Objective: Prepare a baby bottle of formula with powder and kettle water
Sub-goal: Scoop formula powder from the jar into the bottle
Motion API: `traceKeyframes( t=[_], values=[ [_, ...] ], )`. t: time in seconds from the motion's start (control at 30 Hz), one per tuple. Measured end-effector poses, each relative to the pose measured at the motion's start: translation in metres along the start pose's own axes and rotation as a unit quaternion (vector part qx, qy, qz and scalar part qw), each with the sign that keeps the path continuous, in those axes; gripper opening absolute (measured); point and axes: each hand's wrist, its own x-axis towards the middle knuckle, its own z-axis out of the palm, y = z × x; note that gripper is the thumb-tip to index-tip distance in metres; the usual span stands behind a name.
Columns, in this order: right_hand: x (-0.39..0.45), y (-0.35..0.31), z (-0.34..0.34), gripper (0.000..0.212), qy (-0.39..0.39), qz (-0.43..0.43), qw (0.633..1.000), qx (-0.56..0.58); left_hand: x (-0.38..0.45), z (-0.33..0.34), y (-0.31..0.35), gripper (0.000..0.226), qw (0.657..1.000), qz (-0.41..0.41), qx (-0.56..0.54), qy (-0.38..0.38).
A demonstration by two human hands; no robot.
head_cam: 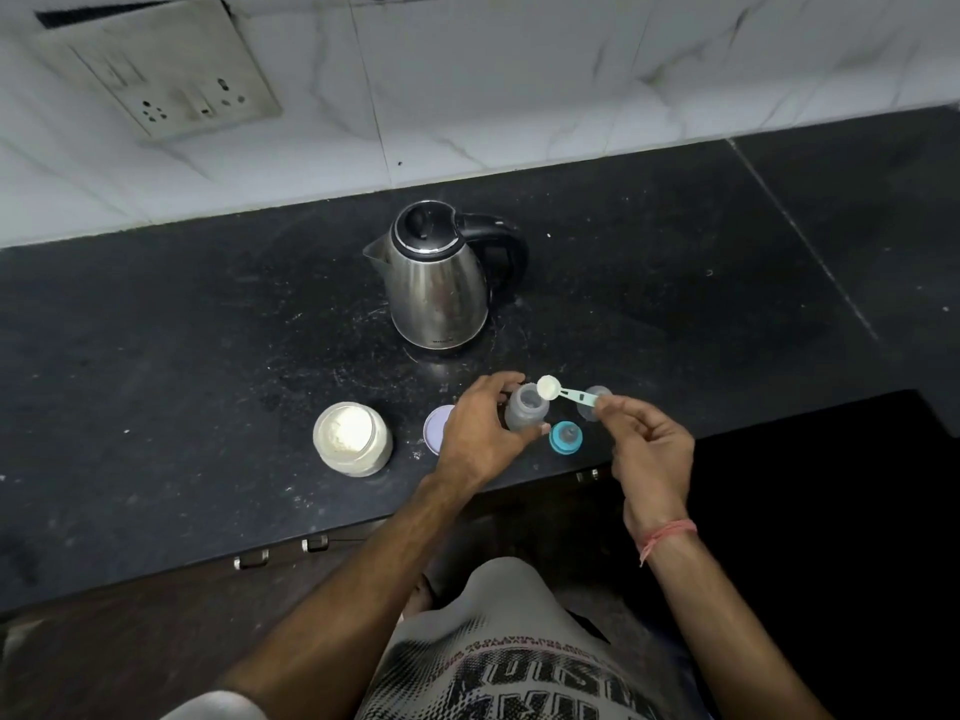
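Observation:
A clear baby bottle [525,407] stands open on the black counter [182,356], and my left hand [480,428] wraps around its side. My right hand [644,444] pinches the handle of a pale green scoop [563,391]. The scoop's bowl is full of white powder and hangs just above the right rim of the bottle's mouth. An open glass jar of white powder [352,439] stands to the left. The steel kettle [439,278], lid closed, stands behind the bottle. The blue teat ring [566,437] lies just right of the bottle.
A lilac jar lid [436,426] lies between the jar and my left hand. A clear bottle cap [597,394] sits behind my right fingers. The counter's front edge runs close below the bottle. A wall socket plate [161,70] is at the upper left.

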Motion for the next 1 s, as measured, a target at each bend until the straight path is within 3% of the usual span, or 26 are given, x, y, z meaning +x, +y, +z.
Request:
traceKeyframes(
  t=[0.27, 0.5, 0.63, 1.0],
  values=[
    [0.001, 0.008, 0.004, 0.005, -0.026, -0.115, 0.979, -0.167, 0.004, -0.002, -0.005, 0.057, 0.999, 0.024, 0.015, 0.014],
    [-0.01, 0.006, -0.003, 0.018, -0.082, -0.367, 0.857, -0.353, 0.006, 0.001, -0.011, 0.059, 0.999, 0.028, 0.009, 0.016],
    [-0.011, 0.01, -0.005, 0.025, -0.082, -0.442, 0.801, -0.396, 0.006, 0.003, -0.013, 0.057, 0.999, 0.031, 0.004, 0.02],
    [-0.01, 0.011, -0.004, 0.024, -0.084, -0.454, 0.794, -0.396, 0.005, 0.003, -0.012, 0.056, 0.999, 0.034, 0.013, 0.023]
  ],
)
